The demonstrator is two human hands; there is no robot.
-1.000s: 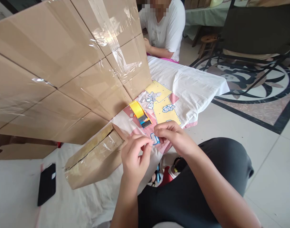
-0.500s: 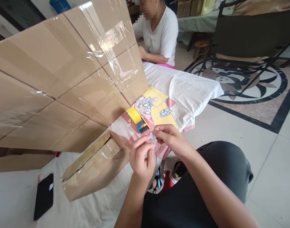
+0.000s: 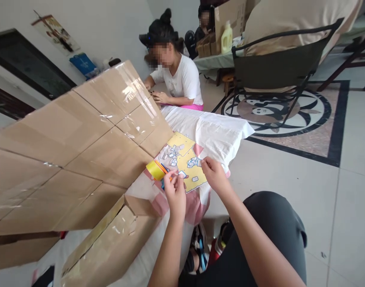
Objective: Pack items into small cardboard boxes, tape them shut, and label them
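Note:
My left hand is raised over the table edge, thumb and forefinger pinched on a small white sticker with a blue edge. My right hand is a little to the right, apart from the left. Its fingertips are pinched together at the edge of a yellow sticker sheet, and what they hold is too small to see. A second yellow sheet lies behind it with several small cut-out pieces. A yellow tape dispenser sits just left of my left hand.
A large taped cardboard wall leans over the left of the white-clothed table. A smaller cardboard box lies below it. Another person in a white shirt sits at the far end. A dark folding chair stands behind, and my knee is below.
The camera has tilted up, showing more of the room. My hands have come apart: the right moved right to the yellow sheet, and the left keeps the small sticker.

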